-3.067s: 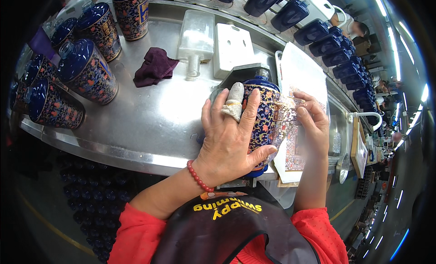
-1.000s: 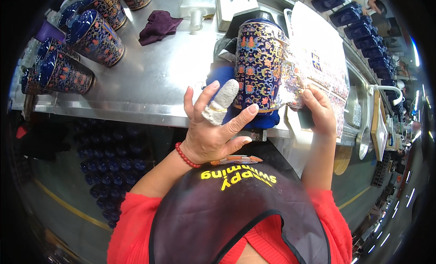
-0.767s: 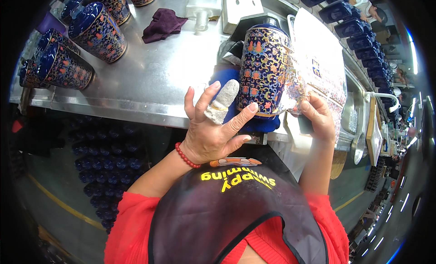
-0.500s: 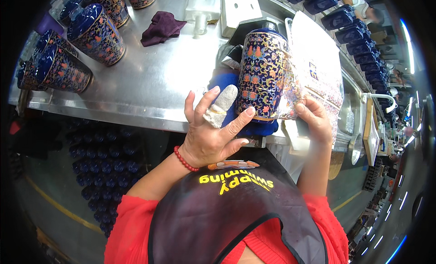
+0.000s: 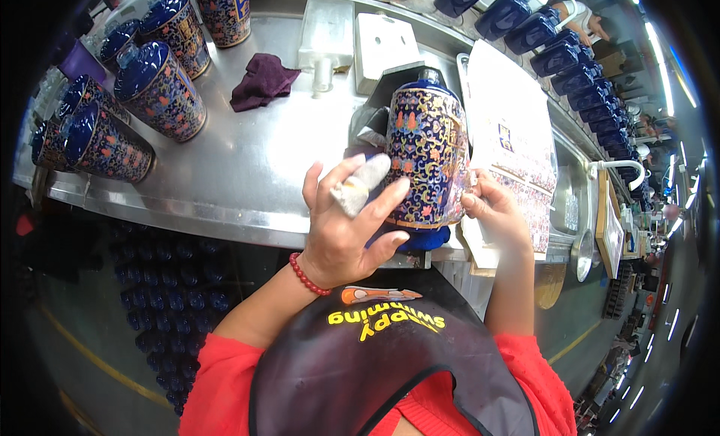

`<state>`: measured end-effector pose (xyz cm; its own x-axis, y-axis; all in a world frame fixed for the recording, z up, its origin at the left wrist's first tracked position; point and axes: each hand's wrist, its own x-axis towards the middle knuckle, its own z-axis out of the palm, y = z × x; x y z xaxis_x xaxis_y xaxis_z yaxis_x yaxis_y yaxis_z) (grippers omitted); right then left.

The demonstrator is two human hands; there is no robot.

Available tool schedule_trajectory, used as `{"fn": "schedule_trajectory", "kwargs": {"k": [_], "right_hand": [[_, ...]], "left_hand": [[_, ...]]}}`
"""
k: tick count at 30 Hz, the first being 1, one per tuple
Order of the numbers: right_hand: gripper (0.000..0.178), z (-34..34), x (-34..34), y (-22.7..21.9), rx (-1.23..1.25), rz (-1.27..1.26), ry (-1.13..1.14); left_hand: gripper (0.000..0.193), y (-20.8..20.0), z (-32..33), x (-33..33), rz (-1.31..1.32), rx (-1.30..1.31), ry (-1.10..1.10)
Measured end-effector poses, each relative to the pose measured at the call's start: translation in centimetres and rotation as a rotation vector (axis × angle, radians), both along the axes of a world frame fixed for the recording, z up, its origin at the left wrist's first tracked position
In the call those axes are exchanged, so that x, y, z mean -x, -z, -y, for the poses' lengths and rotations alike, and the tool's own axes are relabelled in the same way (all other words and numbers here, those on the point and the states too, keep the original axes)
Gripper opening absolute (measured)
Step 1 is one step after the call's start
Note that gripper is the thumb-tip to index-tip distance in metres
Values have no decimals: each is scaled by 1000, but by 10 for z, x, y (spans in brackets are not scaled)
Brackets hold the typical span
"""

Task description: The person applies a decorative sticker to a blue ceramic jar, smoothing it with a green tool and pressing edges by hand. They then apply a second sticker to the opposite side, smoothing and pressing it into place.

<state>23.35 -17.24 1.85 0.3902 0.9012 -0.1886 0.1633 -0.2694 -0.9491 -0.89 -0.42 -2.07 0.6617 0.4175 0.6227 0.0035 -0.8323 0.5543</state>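
A dark blue ceramic bottle (image 5: 424, 155) with a dense floral pattern rests on a blue cloth (image 5: 426, 238) in front of me. My left hand (image 5: 341, 224) is at its lower left, fingers spread, the index fingertip at the bottle's surface. One of its fingers wears a grey cloth finger cover (image 5: 363, 182). My right hand (image 5: 496, 209) pinches the loose edge of a thin patterned decal film (image 5: 459, 182) at the bottle's right side. Where the film ends on the bottle's far side is hidden.
Patterned decal sheets (image 5: 517, 128) lie on the right, beside a sink with a white faucet (image 5: 622, 166). A crumpled purple cloth (image 5: 264, 81), a clear container (image 5: 326, 35) and a white block (image 5: 384, 50) lie farther back. Several decorated bottles (image 5: 161, 91) stand left; plain blue ones (image 5: 532, 31) line the back right.
My right hand has moved left toward the bottle, and the film that stuck out to the right now lies closer against it. The left hand keeps about the same place at the bottle.
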Motion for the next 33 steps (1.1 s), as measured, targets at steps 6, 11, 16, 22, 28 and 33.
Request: {"fn": "schedule_trajectory", "kwargs": {"k": [6, 11, 16, 22, 28, 33], "right_hand": [[24, 3, -5, 1, 78, 108, -6], [14, -7, -7, -9, 193, 168, 140], [36, -33, -2, -33, -134, 598, 143], [43, -60, 9, -41, -171, 683, 13], [49, -65, 3, -32, -152, 711, -53], [48, -65, 3, -28, -207, 697, -21]], "left_hand": [[67, -9, -8, -18, -81, -14, -24], [61, -13, -19, -25, -29, 6, -62], [62, -24, -37, -51, -27, 4, -65], [67, -27, -43, -63, -76, -3, -63], [70, -26, -46, -66, -99, 5, -43], [71, -28, -45, -64, -141, 17, -30]]}}
